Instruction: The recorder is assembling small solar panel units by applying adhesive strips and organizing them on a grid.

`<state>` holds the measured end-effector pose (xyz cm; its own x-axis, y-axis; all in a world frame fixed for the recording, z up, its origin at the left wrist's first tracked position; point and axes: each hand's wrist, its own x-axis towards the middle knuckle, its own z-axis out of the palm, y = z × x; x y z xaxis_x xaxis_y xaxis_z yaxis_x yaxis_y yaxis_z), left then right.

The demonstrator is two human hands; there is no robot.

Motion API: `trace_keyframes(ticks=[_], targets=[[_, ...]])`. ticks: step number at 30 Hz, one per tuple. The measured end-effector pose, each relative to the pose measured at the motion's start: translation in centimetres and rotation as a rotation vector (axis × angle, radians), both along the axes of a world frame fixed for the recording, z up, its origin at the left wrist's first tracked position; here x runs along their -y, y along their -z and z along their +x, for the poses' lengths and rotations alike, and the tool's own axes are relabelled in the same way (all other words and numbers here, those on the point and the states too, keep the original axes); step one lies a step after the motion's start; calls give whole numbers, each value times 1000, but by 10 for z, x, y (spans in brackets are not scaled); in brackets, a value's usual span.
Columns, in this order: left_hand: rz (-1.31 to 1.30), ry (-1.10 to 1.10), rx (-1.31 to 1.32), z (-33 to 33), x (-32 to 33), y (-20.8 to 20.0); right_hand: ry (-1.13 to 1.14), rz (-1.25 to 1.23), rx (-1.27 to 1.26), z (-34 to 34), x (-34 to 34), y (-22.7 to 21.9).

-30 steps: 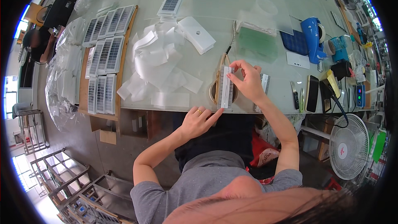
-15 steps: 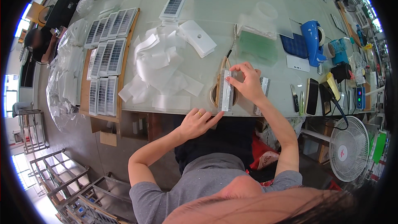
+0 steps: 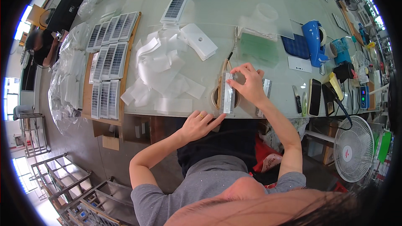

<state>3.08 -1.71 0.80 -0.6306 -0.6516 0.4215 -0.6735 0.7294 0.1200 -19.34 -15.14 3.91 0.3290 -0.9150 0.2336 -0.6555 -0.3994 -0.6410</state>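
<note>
A long narrow silver-framed strip panel (image 3: 228,93) lies at the table's front edge, over a round tape roll (image 3: 217,96). My right hand (image 3: 247,83) rests on the strip's upper end, fingers pinching it. My left hand (image 3: 201,124) sits at the table's edge, its fingertips touching the strip's lower end, a ring on one finger. A second similar strip (image 3: 264,92) lies just right of my right hand. Clear plastic sleeves (image 3: 161,69) are heaped to the left.
Rows of small solar panels (image 3: 106,71) lie on a wooden board at left. A white box (image 3: 199,42), green sheet (image 3: 257,48), blue tape dispenser (image 3: 314,37), phone (image 3: 315,97) and tools lie at right. A white fan (image 3: 354,148) stands beside the table.
My right hand has shifted slightly on the strip's upper end. My left hand stays at the strip's lower end; the strip has hardly moved.
</note>
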Motion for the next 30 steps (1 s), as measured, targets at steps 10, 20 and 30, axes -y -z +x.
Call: trace_keyframes(ticks=[10,20,30], targets=[[8,-3,-78,-5,1,-1,10,3,17,0,1,3],[-29,83,-88,2,5,-4,3,-6,9,2,0,-1],[492,-522,-376,18,196,-19,46,-72,133,-9,3,-2]])
